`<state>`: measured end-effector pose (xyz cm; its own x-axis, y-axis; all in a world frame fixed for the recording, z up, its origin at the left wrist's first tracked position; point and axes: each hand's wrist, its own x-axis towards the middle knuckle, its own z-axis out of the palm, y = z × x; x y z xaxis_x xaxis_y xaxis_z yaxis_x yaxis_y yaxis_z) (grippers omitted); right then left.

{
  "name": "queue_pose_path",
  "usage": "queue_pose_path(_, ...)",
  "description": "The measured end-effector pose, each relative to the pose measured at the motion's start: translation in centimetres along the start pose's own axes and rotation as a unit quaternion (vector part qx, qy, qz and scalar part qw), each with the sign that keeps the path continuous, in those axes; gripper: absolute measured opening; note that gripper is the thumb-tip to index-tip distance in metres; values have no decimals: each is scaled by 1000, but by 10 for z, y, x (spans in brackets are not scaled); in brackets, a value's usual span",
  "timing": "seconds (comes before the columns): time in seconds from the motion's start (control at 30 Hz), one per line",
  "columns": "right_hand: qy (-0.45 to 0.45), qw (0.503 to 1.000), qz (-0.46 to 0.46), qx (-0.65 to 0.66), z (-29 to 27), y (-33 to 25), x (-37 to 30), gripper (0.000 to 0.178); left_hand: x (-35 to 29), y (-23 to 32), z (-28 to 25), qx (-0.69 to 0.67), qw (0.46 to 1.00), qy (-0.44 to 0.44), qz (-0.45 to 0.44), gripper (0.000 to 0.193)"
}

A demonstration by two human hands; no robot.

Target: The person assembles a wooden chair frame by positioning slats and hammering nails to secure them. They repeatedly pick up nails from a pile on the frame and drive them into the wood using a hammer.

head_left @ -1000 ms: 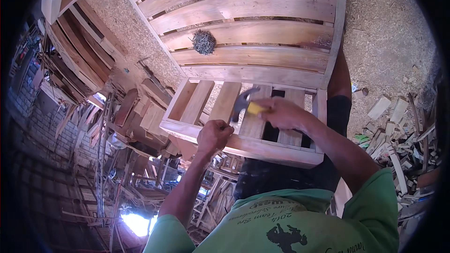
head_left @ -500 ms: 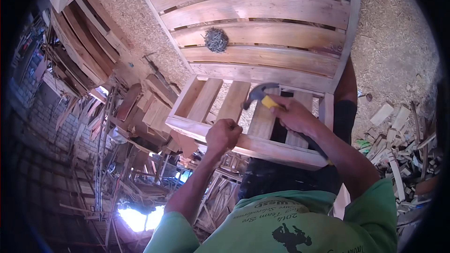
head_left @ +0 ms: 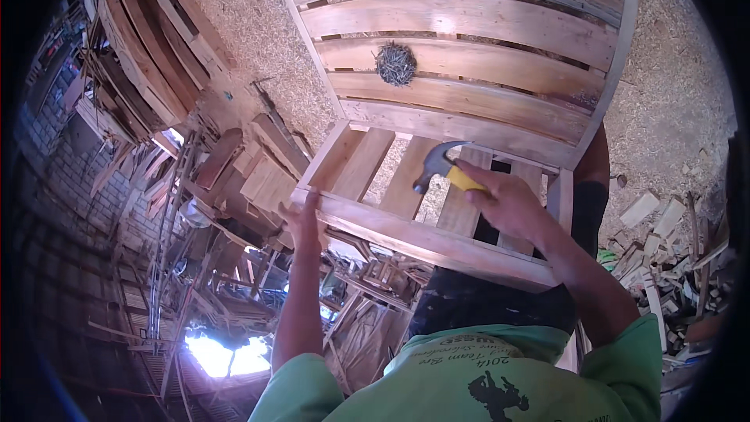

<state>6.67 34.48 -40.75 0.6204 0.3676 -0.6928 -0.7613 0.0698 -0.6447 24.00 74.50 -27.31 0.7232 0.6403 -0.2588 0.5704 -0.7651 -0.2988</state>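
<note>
My right hand is wrapped around the yellow-and-black handle of a claw hammer, its metal head held above the slats of a low wooden end frame. At that frame's near left corner, my left hand touches the rail with its fingers apart, holding nothing loose. Beyond the end frame, and joined to it, stretches a larger slatted wooden panel. A heap of nails lies on its slats.
Long boards are stacked at the far left, with wood pieces piled nearer. Wood offcuts litter the right side. Sawdust covers the floor. My legs are close against the end frame's near side.
My left hand has moved left along the near rail to its corner, its fist opening. The hammer stays in my right hand. The frame and panel appear shifted right and down in view.
</note>
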Motion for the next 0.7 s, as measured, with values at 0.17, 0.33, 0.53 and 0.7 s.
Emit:
queue_pose_path(0.17,-48,989,-19,-138,23,-66,25,65,5,17,14,-268,949,-83,-143,98)
queue_pose_path(0.33,-7,977,-85,-197,68,-113,50,66,-22,47,21,-335,932,-2,-135,85)
queue_pose_path(0.53,-112,961,-46,-247,115,-143,83,62,-10,36,33,-367,923,22,-113,73)
queue_pose_path(0.7,-34,968,-78,-235,114,-157,85,60,-14,36,31,-341,931,28,-125,82)
